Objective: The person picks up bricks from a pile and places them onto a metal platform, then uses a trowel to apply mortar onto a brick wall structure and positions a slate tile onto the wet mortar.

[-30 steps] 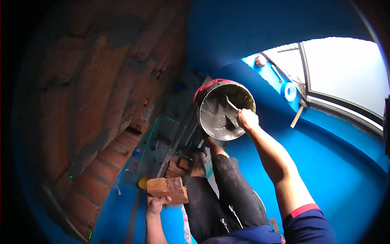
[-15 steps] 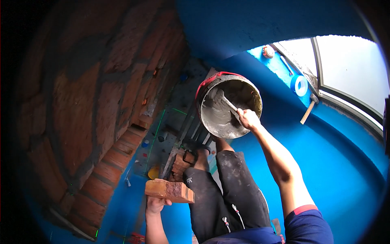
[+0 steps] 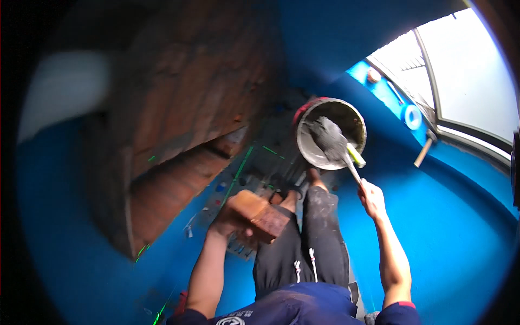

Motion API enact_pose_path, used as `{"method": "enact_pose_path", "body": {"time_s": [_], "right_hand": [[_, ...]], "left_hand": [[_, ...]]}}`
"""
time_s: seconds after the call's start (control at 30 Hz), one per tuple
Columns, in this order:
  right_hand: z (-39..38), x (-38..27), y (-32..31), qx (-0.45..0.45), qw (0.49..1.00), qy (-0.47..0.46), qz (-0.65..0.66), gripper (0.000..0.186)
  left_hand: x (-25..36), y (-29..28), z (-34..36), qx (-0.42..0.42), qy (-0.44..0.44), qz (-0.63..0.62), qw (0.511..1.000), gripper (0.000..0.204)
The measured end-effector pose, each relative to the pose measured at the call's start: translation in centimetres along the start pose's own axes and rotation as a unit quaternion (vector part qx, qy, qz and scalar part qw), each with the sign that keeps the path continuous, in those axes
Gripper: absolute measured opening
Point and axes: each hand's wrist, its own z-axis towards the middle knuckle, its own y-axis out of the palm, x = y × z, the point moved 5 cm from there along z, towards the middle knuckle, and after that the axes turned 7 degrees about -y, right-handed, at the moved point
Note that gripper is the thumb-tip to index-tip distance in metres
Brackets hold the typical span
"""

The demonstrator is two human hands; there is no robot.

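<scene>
The left grip (image 3: 229,221) held a brick (image 3: 261,212); the right grip (image 3: 372,200) clasped a trowel (image 3: 352,169), mortar (image 3: 328,138) heaped on its blade at the bucket (image 3: 355,120) ahead of that grip. The step appeared to be scooping; the next move seemingly called for a level blade.

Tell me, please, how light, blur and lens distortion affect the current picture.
Head view: window blown out to white, brick wall dim and smeared; head view again: brick in the left hand blurred, window frame bowed.
</scene>
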Motion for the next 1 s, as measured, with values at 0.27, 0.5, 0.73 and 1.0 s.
{"method": "enact_pose_path", "body": {"time_s": [0.27, 0.5, 0.73, 1.0], "right_hand": [[-16.2, -11.2, 1.4, -0.038, 0.957, -0.242, 0.153, 0.043], [-20.4, -21.1, -1.0, 0.058, 0.878, -0.470, -0.065, 0.018], [-22.2, -24.0, -0.4, 0.109, 0.788, -0.595, -0.114, 0.019], [-24.2, -27.1, -1.7, 0.184, 0.709, -0.653, -0.192, 0.033]], "left_hand": [[10.9, 3.4, -6.6, -0.128, -0.056, -0.114, 0.984, 0.071], [14.6, 4.3, -11.0, -0.125, 0.010, -0.143, 0.982, 0.081], [13.5, 3.3, -11.8, -0.112, 0.110, -0.203, 0.967, 0.077], [16.4, 2.5, -12.2, -0.070, 0.170, -0.261, 0.948, 0.068]]}}
